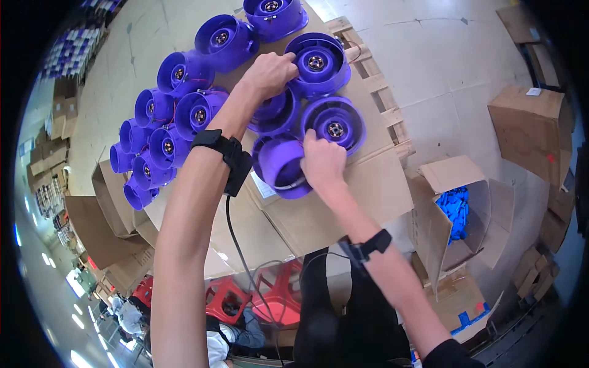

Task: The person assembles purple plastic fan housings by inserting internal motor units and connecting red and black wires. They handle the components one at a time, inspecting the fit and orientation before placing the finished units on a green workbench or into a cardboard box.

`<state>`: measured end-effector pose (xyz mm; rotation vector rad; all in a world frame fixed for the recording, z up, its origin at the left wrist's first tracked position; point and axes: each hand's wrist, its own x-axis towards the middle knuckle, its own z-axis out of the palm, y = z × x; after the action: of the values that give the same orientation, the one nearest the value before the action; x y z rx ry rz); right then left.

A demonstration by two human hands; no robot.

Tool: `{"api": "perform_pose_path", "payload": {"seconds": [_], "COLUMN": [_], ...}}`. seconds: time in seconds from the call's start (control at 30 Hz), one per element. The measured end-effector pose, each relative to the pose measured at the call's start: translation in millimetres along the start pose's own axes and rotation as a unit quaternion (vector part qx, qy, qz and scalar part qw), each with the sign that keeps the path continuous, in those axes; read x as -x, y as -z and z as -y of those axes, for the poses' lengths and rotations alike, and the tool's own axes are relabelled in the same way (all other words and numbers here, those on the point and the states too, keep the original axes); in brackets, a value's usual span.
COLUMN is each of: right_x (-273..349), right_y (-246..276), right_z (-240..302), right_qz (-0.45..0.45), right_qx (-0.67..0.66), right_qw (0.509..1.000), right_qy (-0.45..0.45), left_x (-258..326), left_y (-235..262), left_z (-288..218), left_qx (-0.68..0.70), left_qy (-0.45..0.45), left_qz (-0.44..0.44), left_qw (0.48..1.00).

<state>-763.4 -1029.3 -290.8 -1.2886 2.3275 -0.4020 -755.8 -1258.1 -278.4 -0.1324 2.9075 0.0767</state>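
Several round purple plastic housings, many with a copper-coloured motor part in the middle, stand in rows on a cardboard-covered surface. My left hand reaches forward, its fingers closed on the near-left rim of a purple housing at the upper right. Closer to me, my right hand is curled, with the thumb over the rim of another purple housing. Its knuckles are also beside a purple housing with a tilted ring, whose inside is partly hidden. Black straps circle both wrists.
An open carton of blue parts stands on the floor at right. Wooden pallet slats show beyond the cardboard edge. Red stools and a seated person are below. A black cable hangs from my left wrist.
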Motion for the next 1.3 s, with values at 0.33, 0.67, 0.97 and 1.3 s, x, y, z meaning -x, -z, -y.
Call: {"api": "perform_pose_path", "payload": {"seconds": [0.33,0.67,0.97,1.3], "right_x": [76.6,62.5,103.1,173.8], "right_y": [13.6,19.3,32.9,53.2], "right_z": [-80.9,-80.1,-100.4,-81.7], "right_qz": [-0.067,0.005,0.018,0.022], "right_qx": [0.034,0.083,0.035,-0.037], "right_qw": [0.985,0.978,0.957,0.943], "right_qy": [0.154,0.193,0.289,0.330], "left_x": [51.5,64.6,193.0,373.0], "left_y": [-18.4,-30.3,-45.5,-34.0], "left_z": [-68.5,-89.0,-158.1,-299.5], "left_qx": [0.146,0.059,0.182,0.246], "left_qy": [0.178,0.235,0.444,0.651], "left_qz": [-0.015,-0.018,-0.151,-0.228], "left_qw": [0.973,0.970,0.864,0.681]}}
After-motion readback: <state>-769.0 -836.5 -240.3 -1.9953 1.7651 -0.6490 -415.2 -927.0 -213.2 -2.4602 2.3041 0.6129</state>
